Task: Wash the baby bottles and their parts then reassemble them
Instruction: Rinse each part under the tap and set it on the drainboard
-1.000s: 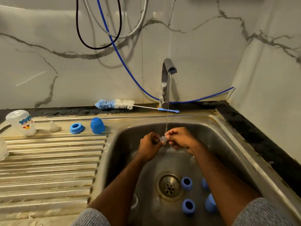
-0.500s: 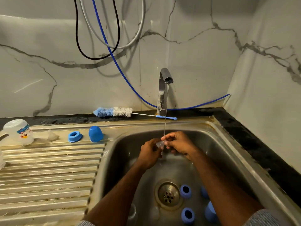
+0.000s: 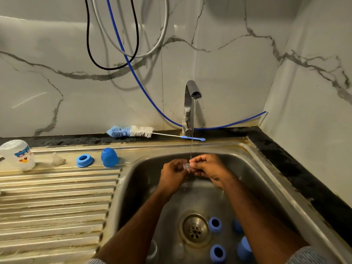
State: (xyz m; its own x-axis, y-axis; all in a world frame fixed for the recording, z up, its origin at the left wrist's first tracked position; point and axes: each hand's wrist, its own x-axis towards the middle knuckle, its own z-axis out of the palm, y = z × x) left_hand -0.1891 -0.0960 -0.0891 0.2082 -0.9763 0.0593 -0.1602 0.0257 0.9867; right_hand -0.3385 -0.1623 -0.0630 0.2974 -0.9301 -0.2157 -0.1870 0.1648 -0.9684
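Observation:
Both hands hold a small clear nipple (image 3: 187, 165) under the thin stream from the tap (image 3: 191, 103), over the sink basin (image 3: 144, 180). My left hand (image 3: 174, 173) grips its left side and my right hand (image 3: 206, 167) pinches its right side. Two blue collar rings (image 3: 215, 224) (image 3: 217, 253) and blue caps (image 3: 244, 248) lie on the sink floor by the drain (image 3: 195, 229). On the draining board stand an upturned clear bottle (image 3: 20, 154), another clear nipple (image 3: 57, 159), a blue ring (image 3: 84, 160) and a blue cap (image 3: 109, 157).
A blue and white bottle brush (image 3: 133, 131) lies on the ledge behind the sink, its handle by the tap base. Black, grey and blue hoses (image 3: 122, 52) hang down the marble wall. A dark counter edge (image 3: 297, 168) runs along the right. A clear item (image 3: 152, 251) sits low in the basin.
The view has tilted up slightly, so everything sits lower in frame. Both hands stay under the stream, turning the nipple between the fingers.

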